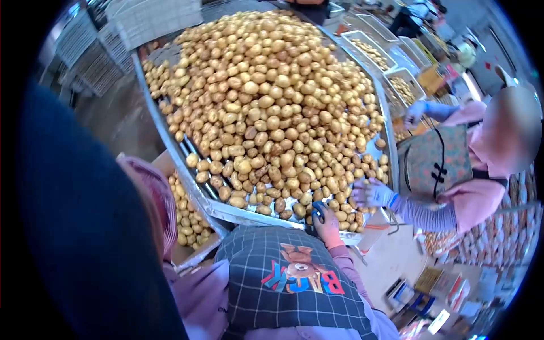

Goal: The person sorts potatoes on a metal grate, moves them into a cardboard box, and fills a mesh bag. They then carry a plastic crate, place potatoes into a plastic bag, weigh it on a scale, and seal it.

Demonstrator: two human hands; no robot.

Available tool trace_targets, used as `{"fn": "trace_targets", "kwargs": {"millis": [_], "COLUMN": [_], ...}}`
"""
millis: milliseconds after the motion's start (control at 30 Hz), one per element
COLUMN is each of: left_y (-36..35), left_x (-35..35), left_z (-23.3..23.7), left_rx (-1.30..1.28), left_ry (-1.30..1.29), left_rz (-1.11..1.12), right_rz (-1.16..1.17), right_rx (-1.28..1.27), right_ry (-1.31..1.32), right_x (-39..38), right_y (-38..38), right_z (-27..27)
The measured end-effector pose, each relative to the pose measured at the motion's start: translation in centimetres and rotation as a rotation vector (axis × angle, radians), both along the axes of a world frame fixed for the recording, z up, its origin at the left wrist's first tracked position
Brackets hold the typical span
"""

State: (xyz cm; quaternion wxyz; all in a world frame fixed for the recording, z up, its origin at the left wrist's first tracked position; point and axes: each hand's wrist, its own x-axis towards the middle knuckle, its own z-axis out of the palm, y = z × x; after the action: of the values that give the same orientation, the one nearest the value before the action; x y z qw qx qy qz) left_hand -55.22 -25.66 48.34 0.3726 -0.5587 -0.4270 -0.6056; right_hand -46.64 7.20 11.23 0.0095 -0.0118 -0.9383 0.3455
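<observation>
A large heap of yellow-brown potatoes [272, 107] covers a metal-rimmed sorting table [255, 217] in front of me. My right hand [325, 222], in a pinkish glove with dark blue fingers, rests at the near edge among the potatoes. Its fingers look curled; whatever is inside them is hidden. My left hand does not show; a purple sleeve [198, 300] appears low on that side. To the right, a co-worker's gloved hand [371, 194] reaches over the potatoes with fingers spread, close to my right hand.
A bin of potatoes [192, 221] stands below the table's left edge. Crates with potatoes [403, 86] line the far right side. The co-worker's other gloved hand [416, 113] is near them. Stacked crates [90, 51] stand at the back left. A dark shape [85, 226] blocks the left.
</observation>
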Motion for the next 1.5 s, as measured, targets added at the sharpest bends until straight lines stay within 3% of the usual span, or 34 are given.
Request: {"fn": "trace_targets", "kwargs": {"millis": [133,233,267,333,433,467,500,533,567,600,633,667,700,733,767,800,867,900,1000,1067,1100,1133,1200,1233,1300,1400,1467,1500], "left_y": [1.1,1.5,1.4,1.1,1.2,1.0,1.0,-1.9,1.4,0.0,0.3,1.6,1.4,1.7,3.2,3.3,3.9,3.9,4.2,4.1,4.1,4.3,4.5,4.4,4.0,4.3,4.4,4.2], "left_x": [-1.4,-2.8,-3.0,-5.2,-8.5,-9.8,-10.7,-10.8,-11.0,-11.1,-9.8,-6.9,-4.1,-1.0,2.0,3.5,3.6,3.4,3.3,3.3,3.3,3.4,3.6,3.5,3.4,3.4,3.4,3.3], "left_z": [1.4,2.4,2.3,3.7,2.9,1.1,-1.8,-8.3,-10.9,-19.1,-25.9,-30.0,-34.7,-38.3,-40.0,-41.2,-40.0,-40.1,-40.0,-40.2,-40.1,-40.1,-39.9,-40.0,-40.4,-40.0,-39.9,-40.0], "left_rx": [0.024,0.011,0.021,0.042,0.060,0.078,0.079,-0.123,-0.158,-0.051,-0.241,-0.553,-0.989,-1.152,-1.099,-1.343,-1.393,-1.345,-1.370,-1.372,-1.376,-1.378,-1.373,-1.377,-1.343,-1.338,-1.360,-1.371], "left_ry": [0.013,0.061,0.076,0.070,0.016,-0.050,-0.173,-0.362,-0.809,-1.160,-1.110,-1.129,-1.037,-1.057,-1.257,-0.994,-0.997,-1.019,-1.001,-1.021,-1.017,-1.012,-1.032,-1.021,-1.001,-1.018,-1.038,-1.043], "left_rz": [0.047,0.045,0.048,0.091,0.168,0.259,0.432,1.127,1.072,0.802,0.846,0.961,1.157,1.106,1.033,1.216,1.147,1.158,1.196,1.202,1.203,1.201,1.205,1.204,1.201,1.216,1.237,1.227], "right_rz": [0.207,0.453,0.378,0.134,0.002,0.022,0.259,0.491,0.442,0.422,0.394,0.272,0.166,0.028,0.031,0.044,0.438,0.446,0.060,-0.277,-0.287,-0.183,0.117,0.108,0.405,0.416,0.275,0.188], "right_rx": [0.124,0.388,0.399,0.178,0.238,0.171,0.287,0.394,0.352,0.298,0.408,0.364,0.320,0.336,0.321,0.302,0.310,0.353,0.316,0.124,0.158,0.074,0.288,0.289,0.307,0.363,0.236,0.129], "right_ry": [0.015,-0.053,-0.035,-0.038,0.050,0.034,-0.013,-0.062,-0.087,-0.087,-0.034,-0.060,-0.106,-0.131,-0.136,-0.138,-0.216,-0.260,-0.094,0.001,0.199,0.229,0.128,0.131,-0.083,-0.066,-0.258,-0.069], "right_x": [-1.1,-1.9,-2.4,-2.4,-4.0,-3.4,-2.9,-2.0,-1.9,-2.4,-2.5,-2.5,-2.9,-2.5,-1.5,-0.4,1.2,1.2,0.3,-2.6,-4.1,-5.4,-6.4,-5.7,-4.2,-3.2,-5.6,-6.8], "right_y": [2.0,4.2,4.8,6.9,4.6,3.8,4.2,5.1,6.8,8.4,9.7,10.1,10.2,9.3,8.0,7.3,8.1,9.3,11.8,10.6,9.0,7.9,5.3,5.5,7.2,8.4,7.4,6.6], "right_z": [-0.7,-1.7,-2.4,-6.8,-4.5,-3.8,-2.4,-1.9,-4.0,-3.8,-4.5,-4.1,-3.1,-3.4,-3.4,-3.2,-1.9,-1.9,-3.9,-2.6,-0.8,-1.8,-0.4,-1.0,-2.5,-1.1,1.0,0.4]}}
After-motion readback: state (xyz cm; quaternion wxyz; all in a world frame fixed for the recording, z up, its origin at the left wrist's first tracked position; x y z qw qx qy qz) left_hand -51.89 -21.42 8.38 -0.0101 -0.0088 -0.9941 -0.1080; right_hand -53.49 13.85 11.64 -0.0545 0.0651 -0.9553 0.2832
